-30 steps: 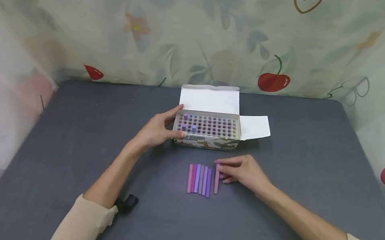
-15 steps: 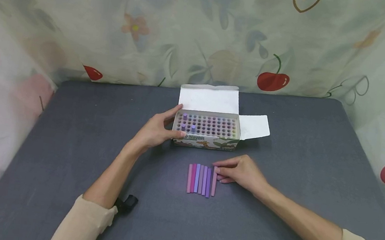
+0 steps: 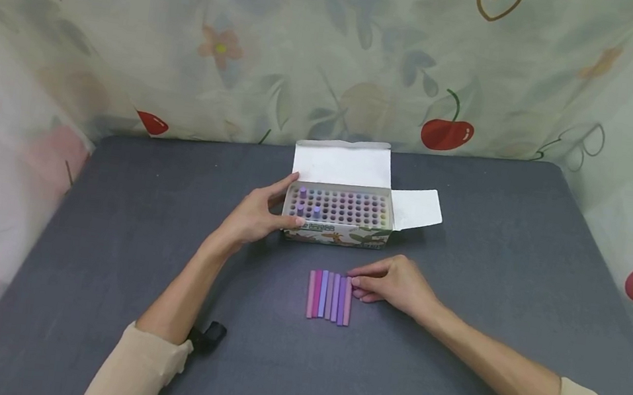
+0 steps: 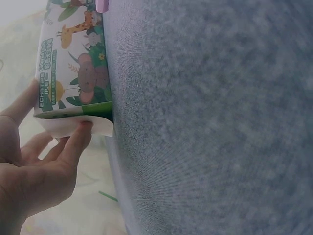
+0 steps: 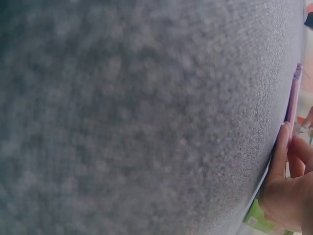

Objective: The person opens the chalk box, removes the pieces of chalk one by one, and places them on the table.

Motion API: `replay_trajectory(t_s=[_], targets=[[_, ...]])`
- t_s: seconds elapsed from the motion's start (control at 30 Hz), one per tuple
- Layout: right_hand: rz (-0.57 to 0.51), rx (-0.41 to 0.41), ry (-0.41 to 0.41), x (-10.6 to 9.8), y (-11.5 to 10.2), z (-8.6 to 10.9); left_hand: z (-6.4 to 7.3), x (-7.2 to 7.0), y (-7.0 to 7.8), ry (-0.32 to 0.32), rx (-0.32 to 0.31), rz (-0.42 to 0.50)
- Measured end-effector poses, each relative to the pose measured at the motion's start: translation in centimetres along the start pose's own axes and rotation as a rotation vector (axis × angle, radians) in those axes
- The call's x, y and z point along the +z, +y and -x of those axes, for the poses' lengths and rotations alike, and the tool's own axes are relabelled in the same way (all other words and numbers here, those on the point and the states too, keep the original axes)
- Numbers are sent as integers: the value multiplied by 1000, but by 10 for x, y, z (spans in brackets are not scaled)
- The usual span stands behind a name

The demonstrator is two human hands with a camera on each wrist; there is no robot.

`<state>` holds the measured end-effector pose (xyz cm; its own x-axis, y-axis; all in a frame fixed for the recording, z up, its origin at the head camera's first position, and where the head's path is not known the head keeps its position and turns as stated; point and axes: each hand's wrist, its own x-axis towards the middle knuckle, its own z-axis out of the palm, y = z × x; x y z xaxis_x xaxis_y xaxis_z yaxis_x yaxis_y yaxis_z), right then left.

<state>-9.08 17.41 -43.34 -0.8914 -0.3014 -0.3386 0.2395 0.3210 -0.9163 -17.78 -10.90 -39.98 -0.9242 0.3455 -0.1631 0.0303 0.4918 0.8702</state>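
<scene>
My left hand (image 3: 259, 213) holds the left end of an open chalk box (image 3: 341, 235), thumb at the front corner and a finger at the back corner. In the left wrist view the printed side of the box shows animals, and my fingers are against a white end flap (image 4: 61, 126). Three purple chalks (image 3: 316, 211) stick up from the box's grid of holes. In front of it, several pink, blue and purple chalks (image 3: 323, 295) lie side by side. My right hand (image 3: 398, 283) pinches the top of the pink chalk (image 3: 346, 309) at the row's right end, against its neighbour.
The box's white lid (image 3: 343, 164) stands raised at the back, and a side flap (image 3: 417, 209) sticks out right. A dark grey cloth covers the table (image 3: 435, 387). Patterned curtains (image 3: 313, 43) enclose the back and sides.
My right hand has slid the pink chalk leftward, closing the gap to the row. My left hand has stayed on the box.
</scene>
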Motion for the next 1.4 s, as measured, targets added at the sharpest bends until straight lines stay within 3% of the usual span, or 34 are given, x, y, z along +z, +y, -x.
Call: replay_trajectory(t_s=[0.43,0.83,1.13,1.4], targets=[[-47,-19,-23,-9,-6,-3,0,1,-2,0,5,25],[104,-217,-70,-13,-34,-11,0,-1,0,4,4,52],[27,-285,-63,-19,-56,-20,0,0,1,17,0,49],[98,-340,2,-24,-68,-33,1,1,2,17,7,59]])
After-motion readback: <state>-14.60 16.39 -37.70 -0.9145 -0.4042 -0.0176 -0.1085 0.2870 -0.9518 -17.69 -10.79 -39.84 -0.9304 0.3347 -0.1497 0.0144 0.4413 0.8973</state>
